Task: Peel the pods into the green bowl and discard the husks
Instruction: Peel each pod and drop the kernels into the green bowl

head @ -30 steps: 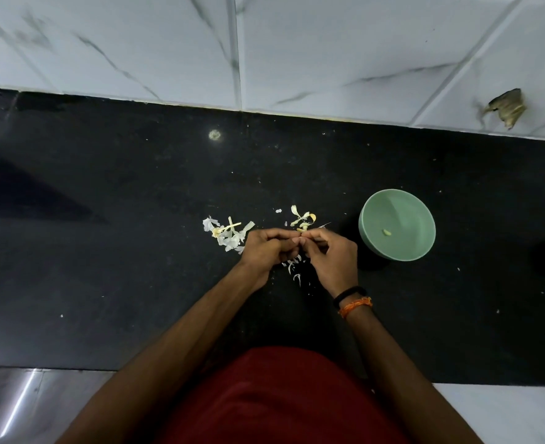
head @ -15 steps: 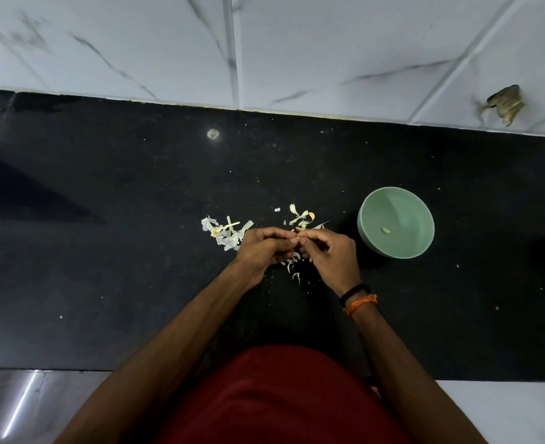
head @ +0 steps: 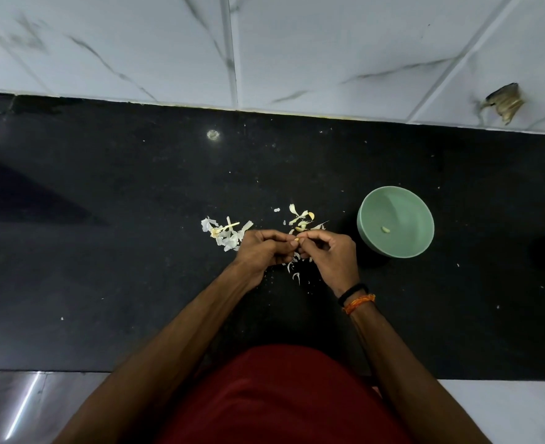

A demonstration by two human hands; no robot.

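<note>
My left hand [head: 261, 251] and my right hand [head: 330, 256] meet fingertip to fingertip over the black counter, both pinching one small pale pod [head: 296, 241] that shows between them. A green bowl [head: 420, 205] stands to the right of my right hand, with one peeled piece [head: 385, 229] lying inside. White husks [head: 224, 232] lie in a heap by my left hand. More yellowish husks [head: 301, 217] lie just beyond my fingers. Small husk bits [head: 295, 270] are scattered under my hands.
The black counter [head: 104, 251] runs wall to wall, with a white marble-tiled wall [head: 329, 52] behind it. A brownish scrap [head: 503, 102] sits against the tiles at the far right. The counter's front edge lies close to my red shirt.
Both hands stay together at the same spot, with only slight finger movement on the pod. The bowl and the husk heaps have not moved.
</note>
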